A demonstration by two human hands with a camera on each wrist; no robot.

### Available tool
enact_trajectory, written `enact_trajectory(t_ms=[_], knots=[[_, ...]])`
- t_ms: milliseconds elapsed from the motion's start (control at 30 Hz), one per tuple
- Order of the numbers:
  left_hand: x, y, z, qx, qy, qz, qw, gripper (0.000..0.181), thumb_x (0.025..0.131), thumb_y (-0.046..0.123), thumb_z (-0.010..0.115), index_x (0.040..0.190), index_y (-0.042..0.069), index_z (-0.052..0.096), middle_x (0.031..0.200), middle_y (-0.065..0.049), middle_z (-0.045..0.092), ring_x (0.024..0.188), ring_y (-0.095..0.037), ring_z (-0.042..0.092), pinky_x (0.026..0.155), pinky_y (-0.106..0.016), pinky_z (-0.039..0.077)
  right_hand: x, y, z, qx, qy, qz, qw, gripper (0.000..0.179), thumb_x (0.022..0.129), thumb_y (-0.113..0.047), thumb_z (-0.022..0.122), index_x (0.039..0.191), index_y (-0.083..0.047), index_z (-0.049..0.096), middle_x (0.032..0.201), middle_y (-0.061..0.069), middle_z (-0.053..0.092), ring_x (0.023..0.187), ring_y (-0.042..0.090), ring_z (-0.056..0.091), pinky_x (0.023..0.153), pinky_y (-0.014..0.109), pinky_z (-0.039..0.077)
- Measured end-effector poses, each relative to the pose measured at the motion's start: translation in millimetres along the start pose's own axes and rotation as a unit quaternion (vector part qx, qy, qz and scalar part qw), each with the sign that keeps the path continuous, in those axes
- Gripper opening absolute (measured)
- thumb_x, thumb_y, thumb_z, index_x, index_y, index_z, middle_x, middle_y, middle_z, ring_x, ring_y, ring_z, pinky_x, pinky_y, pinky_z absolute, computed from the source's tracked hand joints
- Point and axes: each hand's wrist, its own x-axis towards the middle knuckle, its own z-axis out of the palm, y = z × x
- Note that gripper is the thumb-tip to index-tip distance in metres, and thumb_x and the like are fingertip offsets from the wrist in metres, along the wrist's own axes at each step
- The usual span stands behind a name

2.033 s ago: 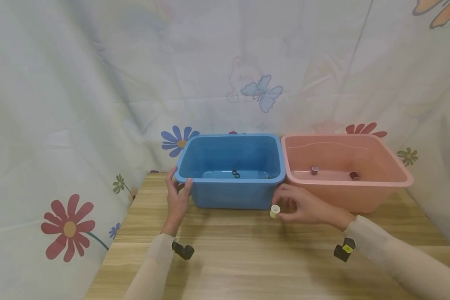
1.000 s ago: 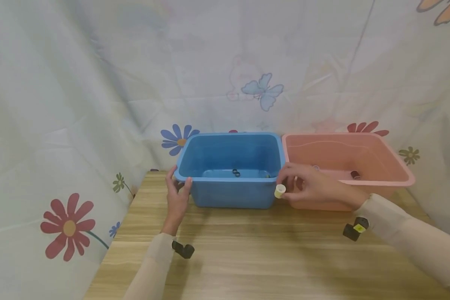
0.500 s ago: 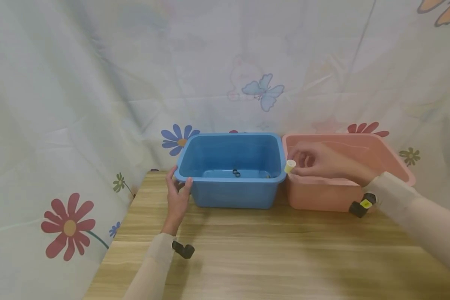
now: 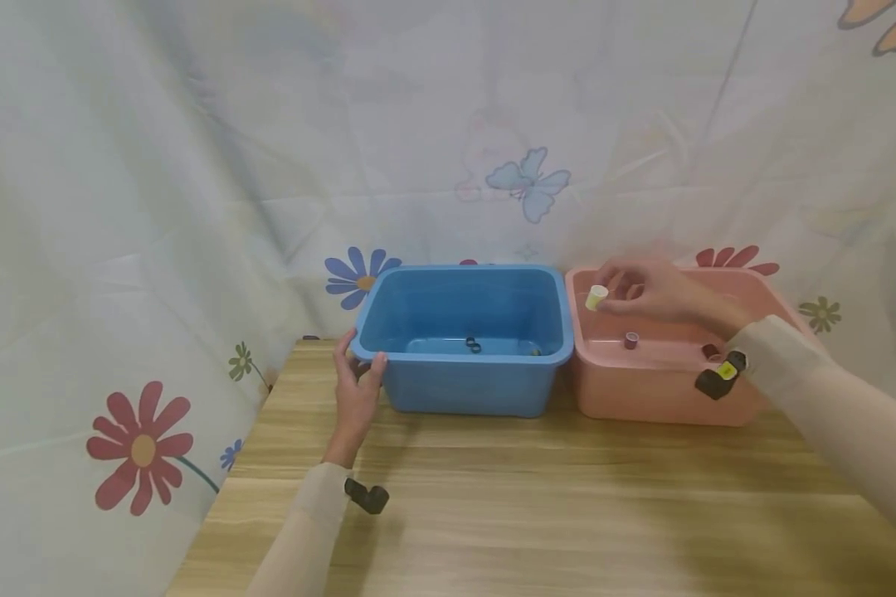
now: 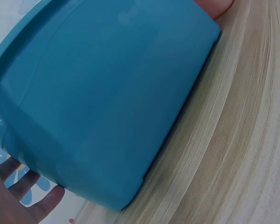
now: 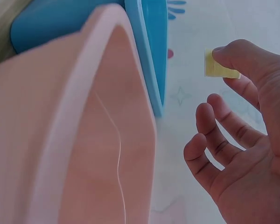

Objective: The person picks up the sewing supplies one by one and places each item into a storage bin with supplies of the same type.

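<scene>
My right hand [image 4: 653, 290] pinches a small yellow spool [image 4: 596, 298] with a pale hollow end between thumb and fingertips. It is above the left part of the pink bin [image 4: 664, 390]; in the right wrist view the yellow spool [image 6: 220, 65] appears beside the bin's rim, the other fingers bent loosely. My left hand [image 4: 356, 402] holds the near left corner of the blue bin [image 4: 466, 385], thumb at the front and fingers along the side. Inside the pink bin lie a small purplish spool [image 4: 631, 340] and a dark red one [image 4: 711, 351], partly covered by the wrist camera.
Two small dark rings [image 4: 474, 345] and a tiny yellowish piece [image 4: 535, 352] lie in the blue bin. Both bins stand side by side at the back of the wooden table [image 4: 493, 506]. A patterned curtain [image 4: 418, 141] hangs behind them.
My right hand has lifted the yellow spool from in front of the bins, up past the pink bin's front rim and over its left part. The left hand stays at the blue bin.
</scene>
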Motion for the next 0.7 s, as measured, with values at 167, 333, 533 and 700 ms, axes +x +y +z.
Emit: enact_trajectory(t_ms=[167, 333, 533, 700], knots=[[-3.5, 11.0, -0.5, -0.003, -0.006, -0.003, 1.0, 0.07, 0.104, 0.031, 0.06, 0.16, 0.02, 0.02, 0.156, -0.025, 0.04, 0.131, -0.042, 0.05, 0.099, -0.061, 0.048, 14.0, 16, -3, -0.009, 0.033, -0.035, 0.9988, 0.031, 0.088, -0.033, 0.083, 0.115, -0.022, 0.071, 0.108, 0.005, 0.07, 0.092, 0.026, 0.065, 0.073, 0.036, 0.058], [-4.0, 10.4, -0.7, -0.004, -0.005, -0.005, 1.0, 0.07, 0.104, 0.031, 0.06, 0.161, 0.02, 0.019, 0.156, -0.024, 0.04, 0.131, -0.041, 0.05, 0.098, -0.06, 0.049, 21.9, 31, -8, -0.026, 0.06, -0.05, 0.9966, 0.024, 0.089, -0.025, 0.082, 0.109, -0.018, 0.07, 0.104, 0.005, 0.069, 0.091, 0.026, 0.066, 0.07, 0.033, 0.056], [-4.9, 10.7, -0.8, -0.007, -0.007, -0.003, 0.9999, 0.07, 0.104, 0.032, 0.06, 0.16, 0.02, 0.02, 0.154, -0.025, 0.041, 0.131, -0.042, 0.05, 0.097, -0.06, 0.049, 24.5, 47, -13, -0.023, 0.069, -0.038, 0.9966, 0.022, 0.09, -0.019, 0.081, 0.107, -0.014, 0.069, 0.11, 0.008, 0.066, 0.097, 0.029, 0.067, 0.075, 0.033, 0.053], [-5.2, 11.2, -0.2, -0.007, -0.007, -0.002, 0.9999, 0.071, 0.104, 0.032, 0.06, 0.161, 0.02, 0.019, 0.156, -0.025, 0.04, 0.131, -0.042, 0.049, 0.098, -0.06, 0.048, 24.2, 55, -19, -0.017, 0.07, -0.023, 0.9971, 0.025, 0.09, -0.02, 0.081, 0.11, -0.01, 0.068, 0.114, 0.013, 0.065, 0.099, 0.033, 0.066, 0.074, 0.029, 0.052]])
